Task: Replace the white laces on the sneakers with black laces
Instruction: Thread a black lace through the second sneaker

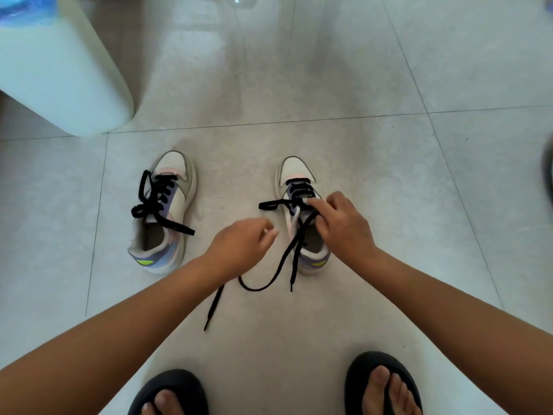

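My arms are bare from wrist to past the elbow, with no sleeve showing. My left hand and right hand wear no gloves, rings, watch or bands. On my feet are black rubbery slides, the left slide and the right slide, each open at the front so my toes show, nails unpainted

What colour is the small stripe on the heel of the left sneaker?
Neon yellow-green stripe on the left sneaker, head view.

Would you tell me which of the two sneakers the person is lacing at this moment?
The sneaker on the right: the right hand grips its black lace at the eyelets. The left sneaker lies untouched, already laced black.
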